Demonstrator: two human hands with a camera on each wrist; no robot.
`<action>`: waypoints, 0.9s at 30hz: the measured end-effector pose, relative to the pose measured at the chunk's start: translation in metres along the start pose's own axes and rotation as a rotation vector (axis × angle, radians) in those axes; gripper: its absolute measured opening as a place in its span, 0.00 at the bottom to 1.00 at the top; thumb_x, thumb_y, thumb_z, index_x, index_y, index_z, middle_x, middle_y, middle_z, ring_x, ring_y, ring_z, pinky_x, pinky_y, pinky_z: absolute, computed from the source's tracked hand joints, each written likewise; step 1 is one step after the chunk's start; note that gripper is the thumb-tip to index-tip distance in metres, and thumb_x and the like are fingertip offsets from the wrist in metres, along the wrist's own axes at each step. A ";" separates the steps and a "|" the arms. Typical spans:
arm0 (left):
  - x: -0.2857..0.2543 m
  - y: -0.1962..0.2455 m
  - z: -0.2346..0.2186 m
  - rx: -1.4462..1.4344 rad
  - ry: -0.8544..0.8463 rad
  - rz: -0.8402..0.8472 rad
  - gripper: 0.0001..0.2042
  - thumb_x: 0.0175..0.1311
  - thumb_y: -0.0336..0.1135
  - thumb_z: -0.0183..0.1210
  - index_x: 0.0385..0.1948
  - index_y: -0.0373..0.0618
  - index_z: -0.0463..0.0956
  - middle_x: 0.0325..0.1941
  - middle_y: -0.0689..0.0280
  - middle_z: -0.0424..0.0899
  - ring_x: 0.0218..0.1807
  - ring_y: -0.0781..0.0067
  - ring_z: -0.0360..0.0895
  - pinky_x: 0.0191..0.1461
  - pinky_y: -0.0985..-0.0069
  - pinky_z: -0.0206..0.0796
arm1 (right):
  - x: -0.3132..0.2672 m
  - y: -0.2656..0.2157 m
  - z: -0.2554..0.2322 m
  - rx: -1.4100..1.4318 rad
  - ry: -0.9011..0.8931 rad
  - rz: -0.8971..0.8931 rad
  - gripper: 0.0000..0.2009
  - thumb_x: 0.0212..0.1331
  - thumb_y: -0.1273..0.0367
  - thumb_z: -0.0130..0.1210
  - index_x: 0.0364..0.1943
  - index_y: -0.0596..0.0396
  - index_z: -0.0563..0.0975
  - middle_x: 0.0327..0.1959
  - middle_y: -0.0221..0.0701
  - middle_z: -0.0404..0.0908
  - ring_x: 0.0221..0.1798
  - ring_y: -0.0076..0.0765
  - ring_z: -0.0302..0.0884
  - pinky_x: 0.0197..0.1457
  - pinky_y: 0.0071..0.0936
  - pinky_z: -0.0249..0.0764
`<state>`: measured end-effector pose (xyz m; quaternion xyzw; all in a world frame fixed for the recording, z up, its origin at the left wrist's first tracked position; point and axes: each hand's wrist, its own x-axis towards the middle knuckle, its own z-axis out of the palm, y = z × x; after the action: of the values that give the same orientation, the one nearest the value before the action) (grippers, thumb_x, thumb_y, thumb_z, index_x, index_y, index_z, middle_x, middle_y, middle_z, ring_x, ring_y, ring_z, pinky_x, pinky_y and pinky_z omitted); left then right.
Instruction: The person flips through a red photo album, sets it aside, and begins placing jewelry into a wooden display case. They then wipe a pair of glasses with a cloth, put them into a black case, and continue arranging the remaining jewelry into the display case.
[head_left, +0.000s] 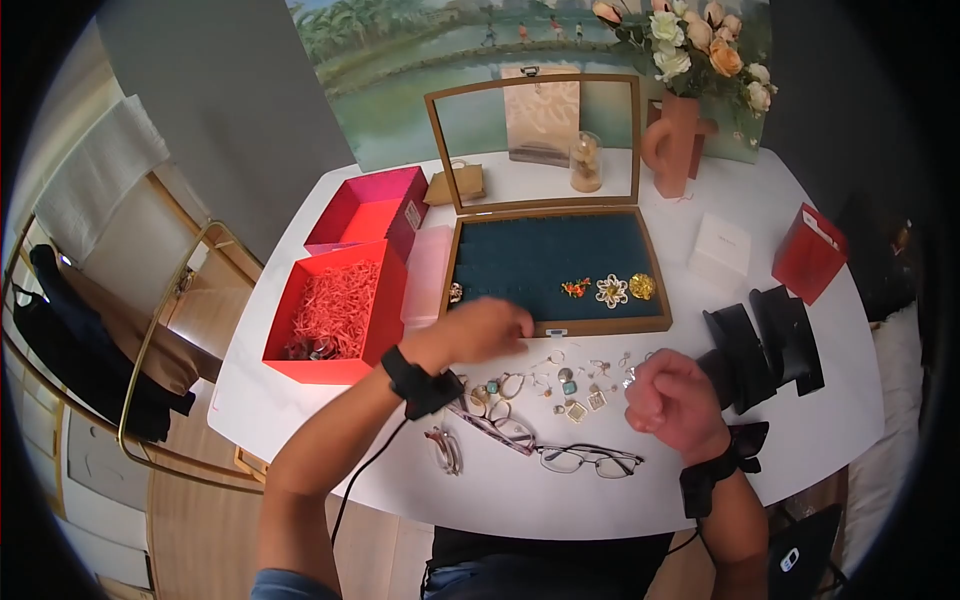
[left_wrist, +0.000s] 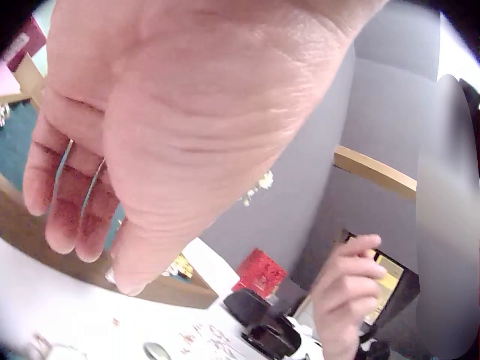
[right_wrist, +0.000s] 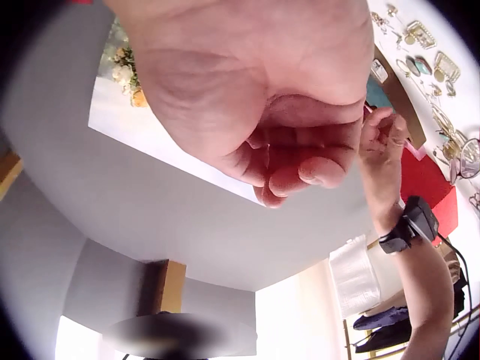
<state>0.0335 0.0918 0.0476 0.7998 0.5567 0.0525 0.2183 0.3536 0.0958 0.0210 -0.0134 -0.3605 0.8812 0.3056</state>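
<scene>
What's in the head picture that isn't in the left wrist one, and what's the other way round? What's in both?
Only the head view shows the box of red paper strips, the glass dome and the vase.

Only the left wrist view shows the palm of the left grip and a yellow panel, too blurry to name.

Both show the case, the flowers, the black stands and the right grip.

I see a terracotta-pink vase point(head_left: 679, 160) of flowers point(head_left: 725, 60) at far right, before a painting point(head_left: 380, 100). Dark clothes point(head_left: 85, 350) hang at left.
</scene>
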 end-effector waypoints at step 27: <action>0.018 0.027 0.048 0.073 0.068 -0.053 0.15 0.53 0.28 0.62 0.45 0.37 0.78 0.34 0.52 0.84 0.38 0.50 0.83 0.45 0.61 0.73 | 0.009 0.014 -0.006 -0.090 0.083 0.093 0.07 0.68 0.76 0.48 0.44 0.61 0.76 0.25 0.31 0.73 0.26 0.26 0.67 0.34 0.28 0.66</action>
<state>0.0797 0.0869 0.0124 0.7898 0.5865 0.0534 0.1712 0.3401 0.0969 0.0099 -0.0804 -0.3856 0.8761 0.2779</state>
